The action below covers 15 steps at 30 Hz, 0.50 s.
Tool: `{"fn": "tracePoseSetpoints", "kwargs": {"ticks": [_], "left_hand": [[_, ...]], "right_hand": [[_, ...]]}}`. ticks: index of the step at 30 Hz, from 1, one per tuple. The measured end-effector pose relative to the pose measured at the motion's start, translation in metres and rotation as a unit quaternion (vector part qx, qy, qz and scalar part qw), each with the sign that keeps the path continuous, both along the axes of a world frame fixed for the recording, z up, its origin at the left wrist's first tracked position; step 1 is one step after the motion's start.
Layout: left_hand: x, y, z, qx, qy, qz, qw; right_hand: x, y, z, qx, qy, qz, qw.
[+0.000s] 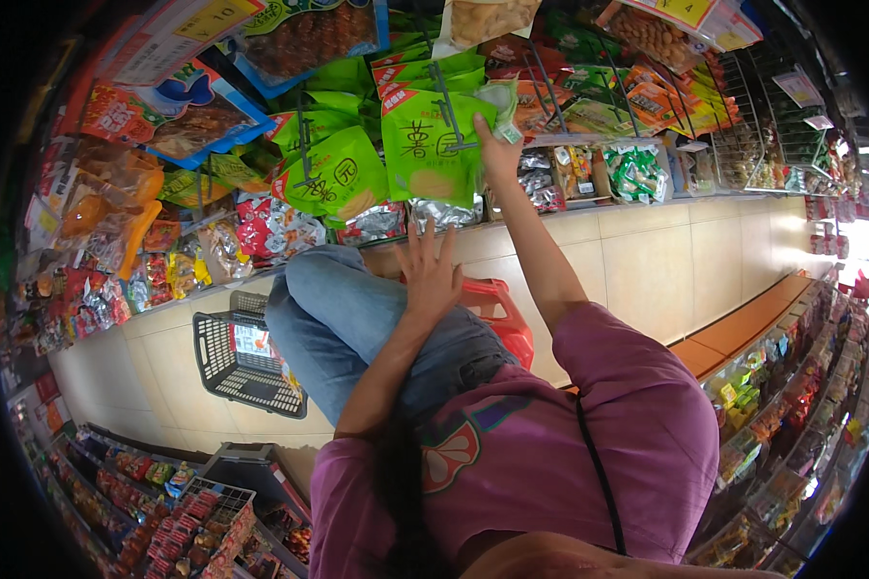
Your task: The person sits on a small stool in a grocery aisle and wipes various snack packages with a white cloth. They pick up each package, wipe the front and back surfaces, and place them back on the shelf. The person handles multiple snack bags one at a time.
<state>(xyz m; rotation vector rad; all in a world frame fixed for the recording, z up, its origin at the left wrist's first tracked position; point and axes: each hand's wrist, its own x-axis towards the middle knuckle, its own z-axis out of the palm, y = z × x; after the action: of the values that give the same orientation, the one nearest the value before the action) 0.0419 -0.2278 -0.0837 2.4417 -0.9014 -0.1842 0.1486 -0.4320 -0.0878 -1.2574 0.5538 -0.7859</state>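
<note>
A bright green snack bag [427,170] hangs at a black metal display hook [449,119] in front of me. My right hand [501,150] grips its right edge, the thumb on the front and the other fingers mostly hidden. Right above that hand is a small pale-green packet [498,101]. Below the bag, my left hand [431,273] is spread over my thigh, with its fingers apart and nothing in it. Another green bag [337,174] hangs tilted on the hook to the left, with several similar ones behind.
A black plastic shopping basket [250,362] stands on the tiled floor to my left. Beneath me shows a red plastic stool [503,311]. Boxes of small wrapped snacks [636,174] line the low shelf under the hooks. Blue-edged bags [188,116] hang at upper left. Stocked shelves [782,420] stand behind me.
</note>
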Motion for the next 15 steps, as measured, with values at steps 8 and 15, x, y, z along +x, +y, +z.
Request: {"fn": "tracePoseSetpoints", "kwargs": {"ticks": [8, 15], "left_hand": [[-0.001, 0.002, -0.016, 0.017, 0.031, 0.008, 0.999], [-0.002, 0.001, -0.016, 0.03, 0.034, 0.009, 0.999]], "right_hand": [[0.005, -0.013, -0.01, -0.181, 0.086, -0.087, 0.976], [-0.028, -0.066, -0.026, -0.428, 0.103, -0.182, 0.879]]}}
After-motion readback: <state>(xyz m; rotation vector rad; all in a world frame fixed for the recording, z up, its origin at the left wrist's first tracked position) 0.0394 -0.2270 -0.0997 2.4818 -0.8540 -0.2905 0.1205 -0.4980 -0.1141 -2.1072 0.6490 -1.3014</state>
